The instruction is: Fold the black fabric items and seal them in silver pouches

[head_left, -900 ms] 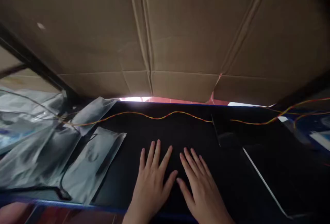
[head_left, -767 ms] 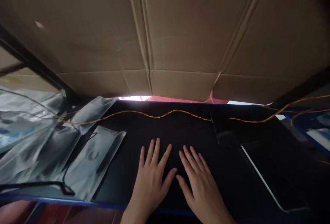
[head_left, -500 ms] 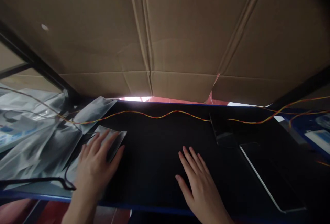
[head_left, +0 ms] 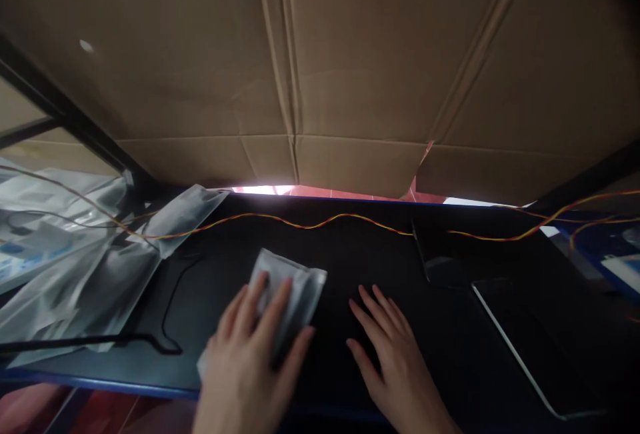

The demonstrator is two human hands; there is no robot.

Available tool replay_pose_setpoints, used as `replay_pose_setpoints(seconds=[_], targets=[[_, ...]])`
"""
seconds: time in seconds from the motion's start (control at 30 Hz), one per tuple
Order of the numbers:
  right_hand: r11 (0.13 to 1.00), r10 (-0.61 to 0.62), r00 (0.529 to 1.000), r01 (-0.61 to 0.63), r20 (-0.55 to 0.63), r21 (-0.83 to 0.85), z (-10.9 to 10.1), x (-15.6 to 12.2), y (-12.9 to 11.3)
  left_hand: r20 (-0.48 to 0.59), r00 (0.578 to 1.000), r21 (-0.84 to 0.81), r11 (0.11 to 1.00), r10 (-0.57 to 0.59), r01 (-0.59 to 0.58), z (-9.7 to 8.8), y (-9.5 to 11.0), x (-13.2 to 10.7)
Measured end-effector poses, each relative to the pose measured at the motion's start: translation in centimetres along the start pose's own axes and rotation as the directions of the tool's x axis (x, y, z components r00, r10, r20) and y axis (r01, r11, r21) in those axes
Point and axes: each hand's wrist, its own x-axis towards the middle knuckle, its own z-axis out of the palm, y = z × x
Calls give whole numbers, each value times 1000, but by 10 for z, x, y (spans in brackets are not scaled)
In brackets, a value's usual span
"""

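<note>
My left hand (head_left: pixel 250 354) lies over a translucent frosted plastic bag (head_left: pixel 300 281) on the dark tabletop (head_left: pixel 345 254). Its fingers are stretched out and spread across the bag, with the thumb by the bag's right edge. What is inside the bag cannot be made out. To the right, my right hand (head_left: pixel 395 361) rests palm down on the table, fingers apart, touching nothing else. Beyond it lie a dark phone (head_left: pixel 435 257) and a larger, flat black-screened device (head_left: pixel 535 347) with a silver edge.
More frosted bags (head_left: pixel 115 281) are heaped at the left, with another bag (head_left: pixel 183 217) behind. A bent black rod (head_left: pixel 90 342) crosses the front left. A twisted red-yellow wire (head_left: pixel 310 227) spans the table. Cardboard (head_left: pixel 350 74) rises behind, between dark frame bars (head_left: pixel 80 124).
My left hand has moved right, and the plastic bag beneath it has slid from the left side toward the middle. My right hand has hardly moved.
</note>
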Motion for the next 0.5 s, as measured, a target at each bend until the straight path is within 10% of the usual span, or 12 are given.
replay_pose_setpoints(seconds=[0.13, 0.33, 0.5], targets=[[980, 114, 993, -115, 15, 164, -9, 17, -7, 130, 971, 48, 977, 200, -208, 4, 39, -10], [967, 229, 973, -231, 34, 109, -4, 33, -1, 74, 949, 50, 950, 306, -309, 26, 45, -1], [942, 320, 943, -327, 92, 72, 2, 54, 6, 68, 971, 76, 970, 228, -233, 44, 52, -6]])
